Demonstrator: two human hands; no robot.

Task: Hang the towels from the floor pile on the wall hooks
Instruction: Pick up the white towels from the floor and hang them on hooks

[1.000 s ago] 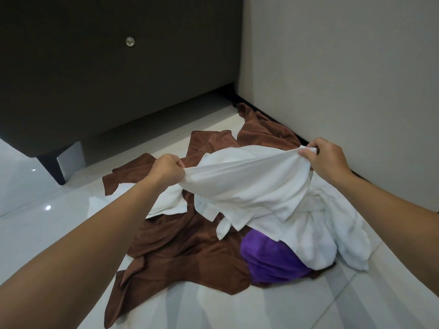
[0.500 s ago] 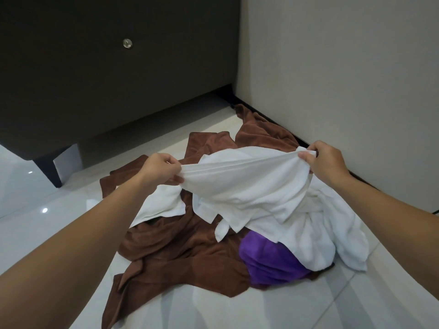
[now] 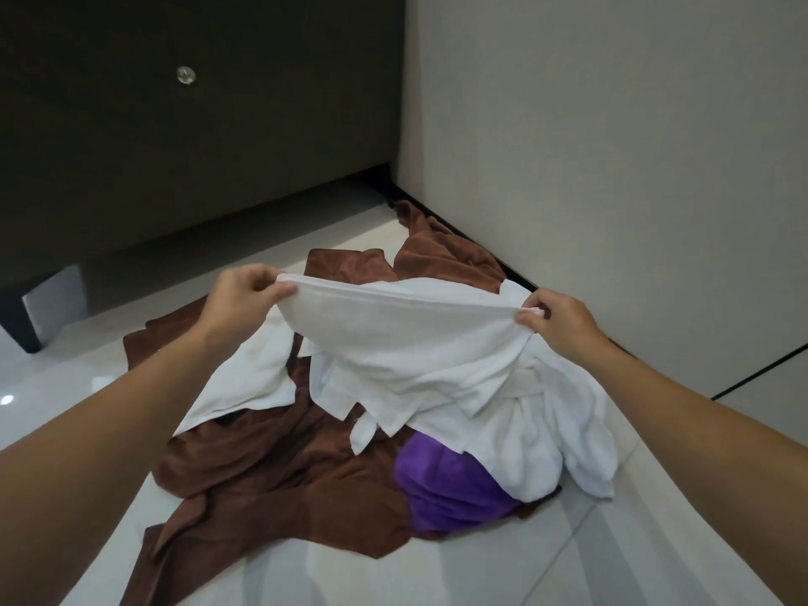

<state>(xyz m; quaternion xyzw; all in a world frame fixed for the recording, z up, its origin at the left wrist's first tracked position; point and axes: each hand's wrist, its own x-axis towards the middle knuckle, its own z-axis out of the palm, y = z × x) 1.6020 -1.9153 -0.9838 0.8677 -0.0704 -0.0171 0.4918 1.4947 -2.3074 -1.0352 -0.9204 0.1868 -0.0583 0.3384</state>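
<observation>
Left hand (image 3: 245, 295) pinched one end of the white towel (image 3: 406, 338) along its hem; right hand (image 3: 564, 319) pinched the other end. The hem was stretched between them above the pile. The towel's lower part draped onto the heap on the floor (image 3: 612, 562), over the brown towel (image 3: 280, 470) and purple towel (image 3: 446, 487). No hooks in view.

My read: lift-off step. It would go best raised straight up with the hem taut, so the lower folds peel away cleanly. The white folds bunched below the right hand looked tangled; I'd shake them loose before turning to find a hook.
</observation>
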